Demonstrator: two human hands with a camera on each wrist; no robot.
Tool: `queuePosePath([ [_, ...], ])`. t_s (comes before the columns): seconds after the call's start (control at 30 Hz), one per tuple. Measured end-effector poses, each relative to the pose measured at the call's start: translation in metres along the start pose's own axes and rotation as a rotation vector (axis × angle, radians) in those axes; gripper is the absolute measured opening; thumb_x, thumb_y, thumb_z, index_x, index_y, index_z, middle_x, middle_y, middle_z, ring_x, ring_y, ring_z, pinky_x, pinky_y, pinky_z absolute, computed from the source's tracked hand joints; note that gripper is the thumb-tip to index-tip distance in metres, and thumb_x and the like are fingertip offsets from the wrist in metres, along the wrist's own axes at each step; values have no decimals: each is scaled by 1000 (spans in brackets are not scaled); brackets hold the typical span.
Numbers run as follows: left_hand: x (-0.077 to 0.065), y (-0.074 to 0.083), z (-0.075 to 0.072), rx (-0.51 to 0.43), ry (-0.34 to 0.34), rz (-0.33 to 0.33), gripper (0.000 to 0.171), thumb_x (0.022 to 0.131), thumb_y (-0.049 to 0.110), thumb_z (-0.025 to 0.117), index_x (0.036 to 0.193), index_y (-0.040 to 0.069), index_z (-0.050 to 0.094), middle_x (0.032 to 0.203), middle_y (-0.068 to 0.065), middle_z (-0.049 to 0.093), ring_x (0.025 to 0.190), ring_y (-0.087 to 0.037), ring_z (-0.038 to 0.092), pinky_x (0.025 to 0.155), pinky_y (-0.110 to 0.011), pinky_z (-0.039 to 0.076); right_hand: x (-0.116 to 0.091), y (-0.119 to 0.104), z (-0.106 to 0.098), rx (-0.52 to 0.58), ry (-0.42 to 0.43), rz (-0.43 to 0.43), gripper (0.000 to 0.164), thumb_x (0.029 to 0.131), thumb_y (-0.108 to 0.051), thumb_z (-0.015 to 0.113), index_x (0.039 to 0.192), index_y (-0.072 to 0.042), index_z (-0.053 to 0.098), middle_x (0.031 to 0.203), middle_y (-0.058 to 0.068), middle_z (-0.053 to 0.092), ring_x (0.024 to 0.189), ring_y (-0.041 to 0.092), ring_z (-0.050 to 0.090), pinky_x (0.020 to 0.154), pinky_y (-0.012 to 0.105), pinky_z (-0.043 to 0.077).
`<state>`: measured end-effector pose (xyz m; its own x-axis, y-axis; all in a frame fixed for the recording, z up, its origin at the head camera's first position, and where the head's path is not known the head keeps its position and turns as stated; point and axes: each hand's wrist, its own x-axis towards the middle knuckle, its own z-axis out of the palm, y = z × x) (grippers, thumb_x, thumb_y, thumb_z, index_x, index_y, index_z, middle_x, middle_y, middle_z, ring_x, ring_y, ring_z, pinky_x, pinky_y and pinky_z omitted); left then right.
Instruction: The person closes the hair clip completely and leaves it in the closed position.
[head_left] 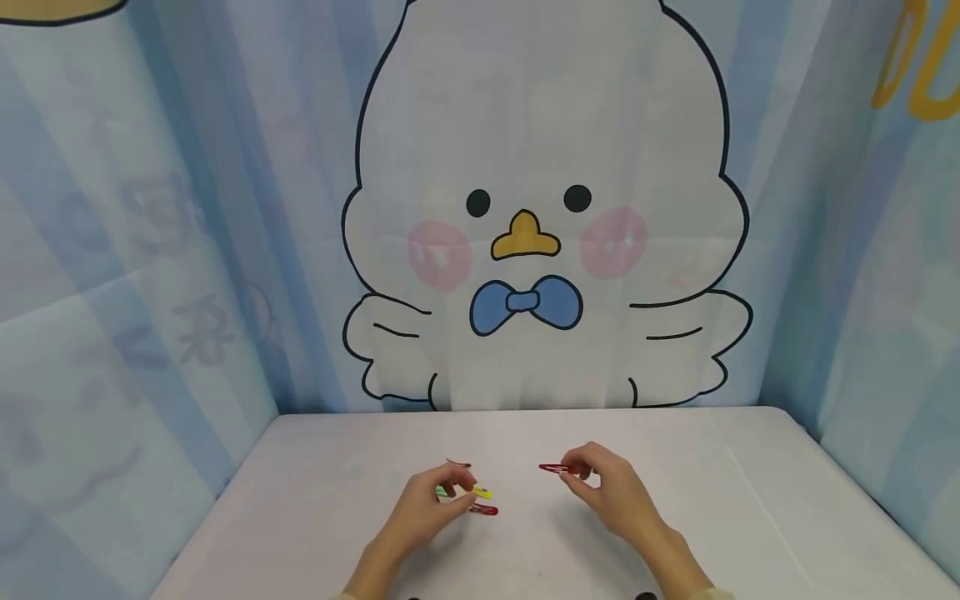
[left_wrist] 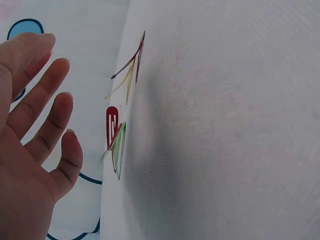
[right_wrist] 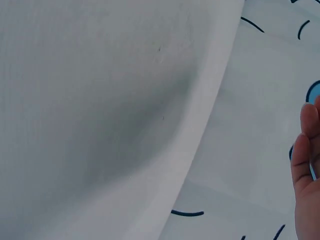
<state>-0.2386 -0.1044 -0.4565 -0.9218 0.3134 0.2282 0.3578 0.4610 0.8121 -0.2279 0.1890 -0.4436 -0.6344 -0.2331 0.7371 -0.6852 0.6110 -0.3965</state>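
My right hand (head_left: 617, 493) pinches a red snap hair clip (head_left: 553, 468) between thumb and fingers, above the white table. In the right wrist view only part of that hand (right_wrist: 307, 170) shows at the edge, and the clip is out of sight. My left hand (head_left: 427, 504) hovers by several snap clips, its fingers apart and holding nothing in the left wrist view. A yellow clip (head_left: 483, 493), a green clip (left_wrist: 119, 152) and a red clip (head_left: 487, 510) lie near its fingertips. Another dark red clip (head_left: 459, 463) lies farther back, partly hidden by the hand in the head view.
A white-covered table (head_left: 720, 500) extends under both hands. Behind it hangs a pale blue curtain (head_left: 292, 208) printed with a large white cartoon bird (head_left: 525, 125) wearing a blue bow tie. More curtain stands along the left and right sides.
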Motion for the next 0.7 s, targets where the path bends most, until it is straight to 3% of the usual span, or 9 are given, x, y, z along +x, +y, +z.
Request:
queuePosePath([
  [0.33,1,-9,2,7,-72,-14,15,88,10,77,102,9,71,96,3,67,84,-18,56,71,-27,48,-1,22,-9,42,-28,-3,30,74,7,84,89,-13,69,81,-14,61,70,4,57,62,33,51],
  [0.7,2,-14,2,100,-81,14,16,87,6,77,100,13,71,93,8,65,80,-12,54,70,-27,47,1,31,-11,52,-116,192,24,79,2,83,89,-16,71,81,-17,60,72,4,54,64,32,51],
])
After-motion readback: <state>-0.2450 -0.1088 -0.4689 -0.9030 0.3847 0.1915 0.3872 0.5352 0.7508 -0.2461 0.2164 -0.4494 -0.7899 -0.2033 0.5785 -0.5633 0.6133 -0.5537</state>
